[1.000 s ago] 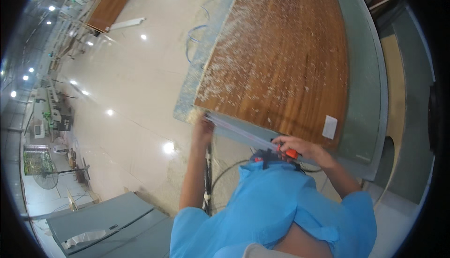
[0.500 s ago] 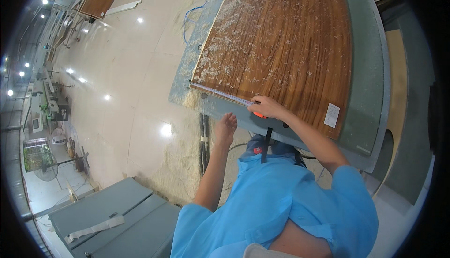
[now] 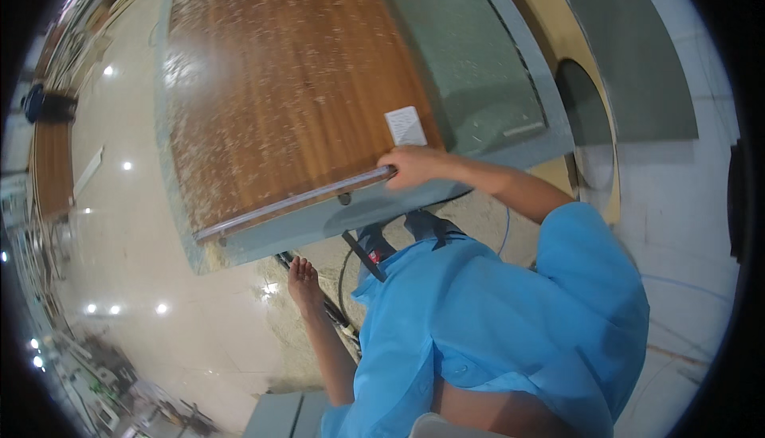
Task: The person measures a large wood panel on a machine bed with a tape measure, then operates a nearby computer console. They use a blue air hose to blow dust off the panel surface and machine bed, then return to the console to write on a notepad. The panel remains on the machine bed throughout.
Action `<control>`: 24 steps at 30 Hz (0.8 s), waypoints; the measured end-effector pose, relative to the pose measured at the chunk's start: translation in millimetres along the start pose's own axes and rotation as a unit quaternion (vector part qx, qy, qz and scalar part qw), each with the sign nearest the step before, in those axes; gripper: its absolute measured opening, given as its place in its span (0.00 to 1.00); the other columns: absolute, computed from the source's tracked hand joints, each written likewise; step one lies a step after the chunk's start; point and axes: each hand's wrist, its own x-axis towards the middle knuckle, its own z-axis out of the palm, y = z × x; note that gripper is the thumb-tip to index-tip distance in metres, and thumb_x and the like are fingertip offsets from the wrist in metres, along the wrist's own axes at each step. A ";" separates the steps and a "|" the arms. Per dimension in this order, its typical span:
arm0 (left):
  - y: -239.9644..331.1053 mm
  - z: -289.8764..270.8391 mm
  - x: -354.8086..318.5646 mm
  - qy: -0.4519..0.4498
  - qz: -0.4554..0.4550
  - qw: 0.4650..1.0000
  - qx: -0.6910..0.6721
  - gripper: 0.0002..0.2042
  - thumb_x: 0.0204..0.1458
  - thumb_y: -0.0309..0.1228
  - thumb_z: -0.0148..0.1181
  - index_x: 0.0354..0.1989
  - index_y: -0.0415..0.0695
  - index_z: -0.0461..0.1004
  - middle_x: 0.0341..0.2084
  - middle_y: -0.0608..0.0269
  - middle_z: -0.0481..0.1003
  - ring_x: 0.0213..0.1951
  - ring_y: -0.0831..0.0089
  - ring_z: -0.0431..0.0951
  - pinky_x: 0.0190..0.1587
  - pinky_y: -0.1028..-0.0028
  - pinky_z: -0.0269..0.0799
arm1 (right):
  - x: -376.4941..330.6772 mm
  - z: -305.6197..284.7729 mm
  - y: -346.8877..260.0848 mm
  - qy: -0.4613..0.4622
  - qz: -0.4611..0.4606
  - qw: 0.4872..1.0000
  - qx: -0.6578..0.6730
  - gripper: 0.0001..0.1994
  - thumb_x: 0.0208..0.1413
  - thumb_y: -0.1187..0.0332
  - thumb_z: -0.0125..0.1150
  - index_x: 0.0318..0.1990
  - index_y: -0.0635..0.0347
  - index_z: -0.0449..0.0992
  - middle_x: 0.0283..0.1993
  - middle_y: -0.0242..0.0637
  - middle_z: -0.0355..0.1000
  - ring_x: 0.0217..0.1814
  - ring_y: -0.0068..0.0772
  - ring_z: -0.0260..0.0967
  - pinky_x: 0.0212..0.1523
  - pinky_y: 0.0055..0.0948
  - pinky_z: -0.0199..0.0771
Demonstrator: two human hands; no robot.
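A brown wood-grain panel (image 3: 295,80), strewn with pale shavings, lies on a grey-green table (image 3: 486,80). Along its near edge runs a pulled-out tape measure (image 3: 295,201), from the left corner to my right hand (image 3: 410,167). That hand is closed round the tape's end near the panel's right corner, and its fingers hide the case. Just beyond the knuckles a white printed label (image 3: 406,126) sits on the panel. My left hand (image 3: 304,280) hangs below the table's near edge, empty, its fingers loosely bent and touching nothing.
Dark hoses (image 3: 339,318) and sawdust lie on the floor under the table's near side. To the right stand a tan board (image 3: 530,0) and a grey board (image 3: 629,56). Another brown panel (image 3: 52,171) shows at the far left.
My right hand has slid rightward along the panel's near edge, and a longer stretch of tape is out. The orange case seen before is now hidden. The view has turned right.
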 end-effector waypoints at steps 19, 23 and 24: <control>-78.5 147.2 -64.6 -0.122 -0.007 0.950 0.287 0.20 0.67 0.41 0.58 0.58 0.37 0.75 0.45 0.55 0.79 0.44 0.69 0.80 0.48 0.72 0.75 | -159.4 -45.3 165.1 0.076 0.080 0.994 -0.029 0.26 0.47 0.56 0.67 0.56 0.51 0.80 0.43 0.46 0.75 0.50 0.51 0.75 0.48 0.47 0.75; -85.2 145.0 -72.5 -0.119 0.000 0.947 0.298 0.20 0.66 0.40 0.59 0.58 0.37 0.75 0.44 0.56 0.79 0.44 0.70 0.79 0.49 0.71 0.74 | -159.1 -46.8 166.8 0.093 0.071 0.993 -0.034 0.26 0.46 0.57 0.67 0.56 0.51 0.80 0.42 0.46 0.75 0.50 0.51 0.75 0.49 0.47 0.76; -87.0 143.9 -74.9 -0.117 -0.008 0.948 0.297 0.20 0.66 0.40 0.59 0.58 0.37 0.75 0.44 0.56 0.79 0.44 0.70 0.79 0.49 0.71 0.74 | -158.7 -46.7 166.9 0.096 0.066 0.993 -0.026 0.26 0.47 0.57 0.67 0.56 0.51 0.80 0.43 0.46 0.75 0.50 0.51 0.75 0.49 0.47 0.76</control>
